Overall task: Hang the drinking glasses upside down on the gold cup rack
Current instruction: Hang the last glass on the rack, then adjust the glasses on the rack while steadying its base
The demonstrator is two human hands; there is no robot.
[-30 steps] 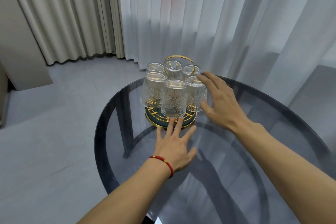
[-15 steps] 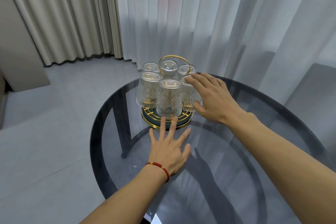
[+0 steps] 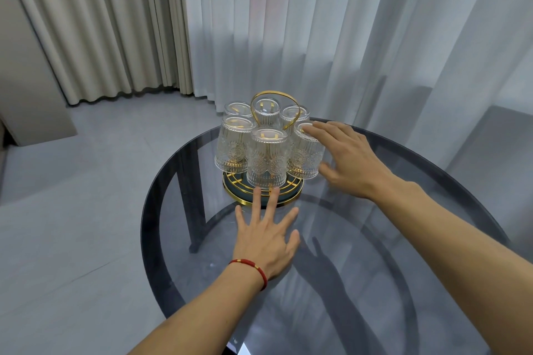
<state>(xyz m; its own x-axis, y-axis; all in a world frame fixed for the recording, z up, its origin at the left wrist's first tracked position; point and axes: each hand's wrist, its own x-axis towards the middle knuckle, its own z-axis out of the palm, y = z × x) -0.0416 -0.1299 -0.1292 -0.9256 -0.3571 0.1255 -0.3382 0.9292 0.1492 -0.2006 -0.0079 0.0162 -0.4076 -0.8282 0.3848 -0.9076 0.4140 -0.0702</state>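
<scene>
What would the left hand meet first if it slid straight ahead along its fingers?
The left hand would first meet the gold cup rack at its base rim, then probably the front glass.

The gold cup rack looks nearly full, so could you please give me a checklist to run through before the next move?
1. All six glasses hang upside down on the gold cup rack: ok.
2. No glass left on the glass table: ok.
3. Left hand lies flat, fingertips at the rack's base: ok.
4. Right hand is open around the right front glass, grip not closed: ok.
5. That glass is seated fully on its peg: cannot tell.
6. Rack stands well inside the table's edge: ok.
</scene>
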